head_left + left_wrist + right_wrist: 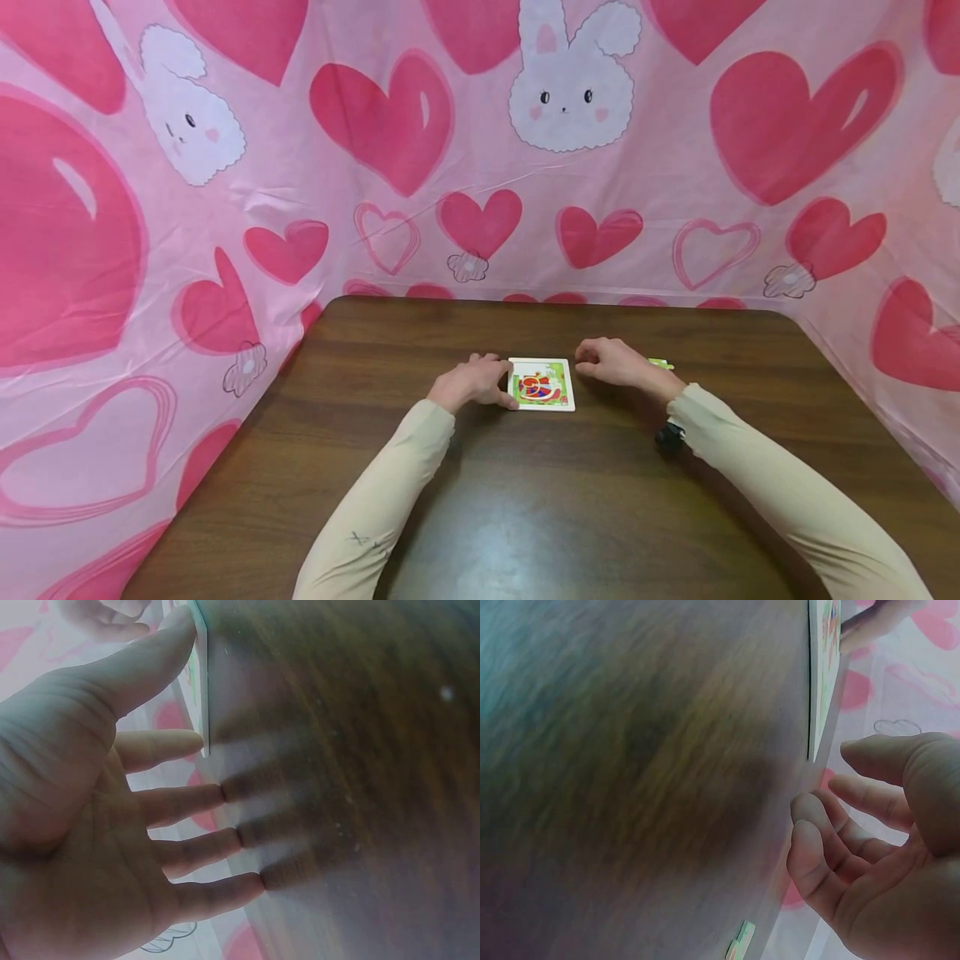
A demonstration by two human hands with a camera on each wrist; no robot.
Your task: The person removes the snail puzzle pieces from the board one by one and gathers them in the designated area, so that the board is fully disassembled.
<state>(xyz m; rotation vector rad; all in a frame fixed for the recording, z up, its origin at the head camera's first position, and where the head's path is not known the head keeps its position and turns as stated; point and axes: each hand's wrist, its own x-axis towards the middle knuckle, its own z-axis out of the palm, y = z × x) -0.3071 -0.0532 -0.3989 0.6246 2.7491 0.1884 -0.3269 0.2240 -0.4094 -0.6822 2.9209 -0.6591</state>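
A square puzzle board (542, 407) with a white frame and a red, blue and green picture lies flat on the table; its upper left part shows plain white. My left hand (474, 382) touches the board's left edge with thumb and index finger, and its other fingertips rest on the wood, spread, as the left wrist view shows (97, 802). Just right of the board is my right hand (618, 363), its fingers loosely bent and nothing visible between them in the right wrist view (885, 840). A green puzzle piece (661, 364) lies beyond the right wrist.
The brown wooden table (495, 517) extends around the board. Behind and beside it hangs a pink cloth (660, 167) with hearts and rabbits. A dark wrist device (670, 437) is at the right cuff.
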